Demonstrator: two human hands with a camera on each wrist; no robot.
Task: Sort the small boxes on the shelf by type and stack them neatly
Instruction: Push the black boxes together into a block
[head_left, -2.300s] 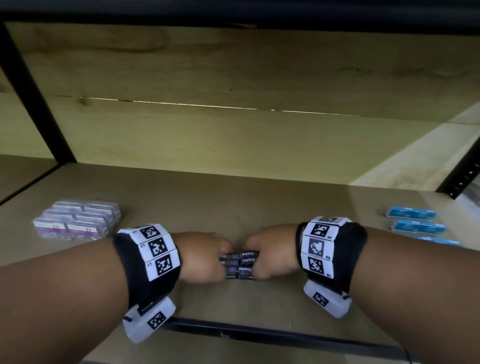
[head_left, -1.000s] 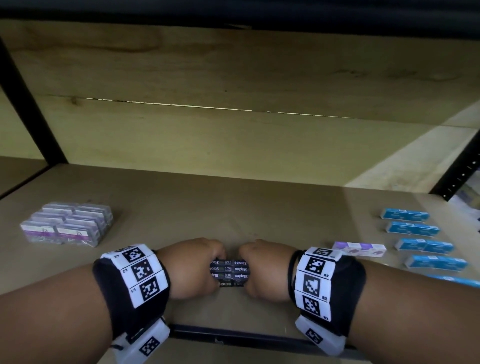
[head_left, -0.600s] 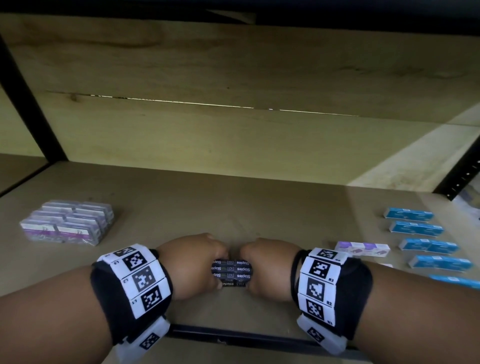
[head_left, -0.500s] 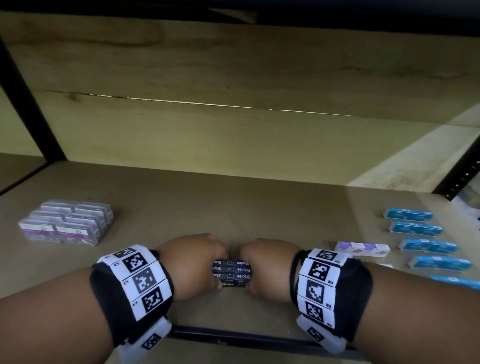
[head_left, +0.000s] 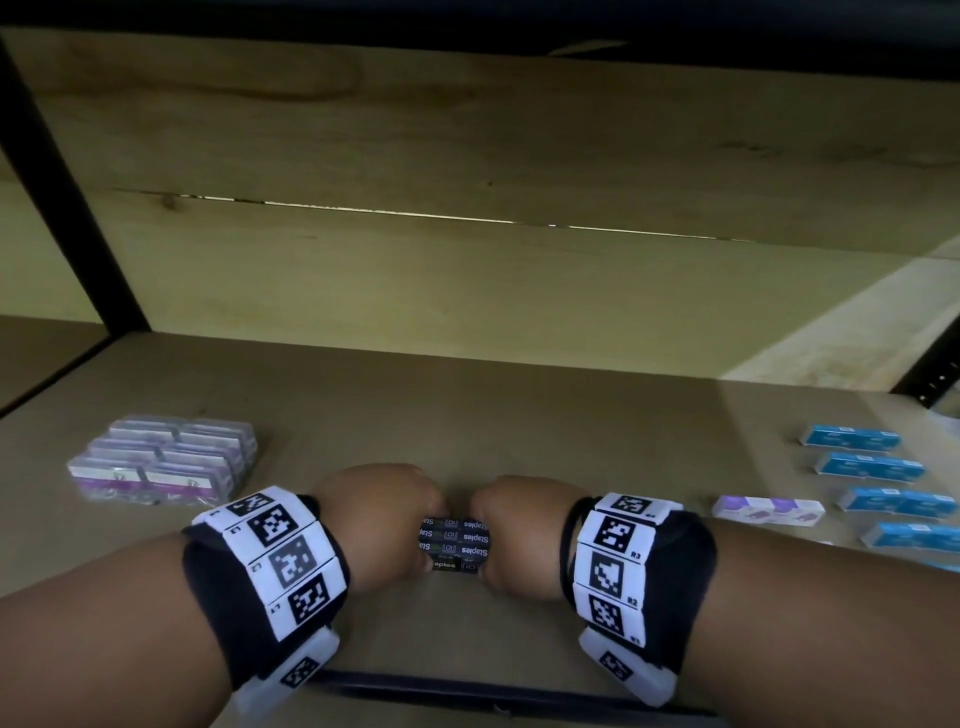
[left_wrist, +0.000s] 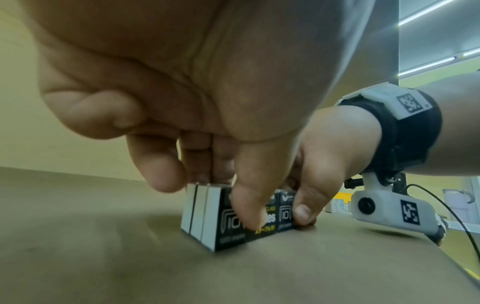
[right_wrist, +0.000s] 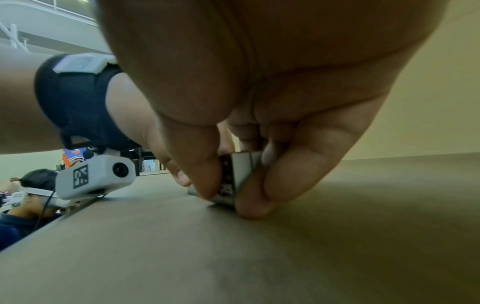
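Little is changing across the recent views: both hands are staying clamped on the same black pack at the front-centre of the shelf (head_left: 519, 410), the whole pair shifting only slightly. Item one — black staple boxes (head_left: 456, 543), several narrow cartons standing on edge, faces together, printed "Staples", resting on the shelf board just behind its front rail. The left hand (head_left: 379, 525) is gripping the left end, thumb (left_wrist: 249, 207) lying across the near face and fingers curled over the top; the right hand (head_left: 519, 535) is doing the same at the right end, thumb and fingers (right_wrist: 262, 195) pinching the pack's corner down at the board. Held thus from both ends, the cartons are probably being squared flush so they sit as one block. Item two — purple-and-white boxes (head_left: 161, 460), already sitting grouped in a tidy block well to the left. Item three — blue boxes (head_left: 878, 483), lying singly in a column at far right, apart from each other, seemingly awaiting stacking. Item four — one lone purple-and-white box (head_left: 769, 509), lying just beside the blue ones, apparently out of its group and needing to join the left block.
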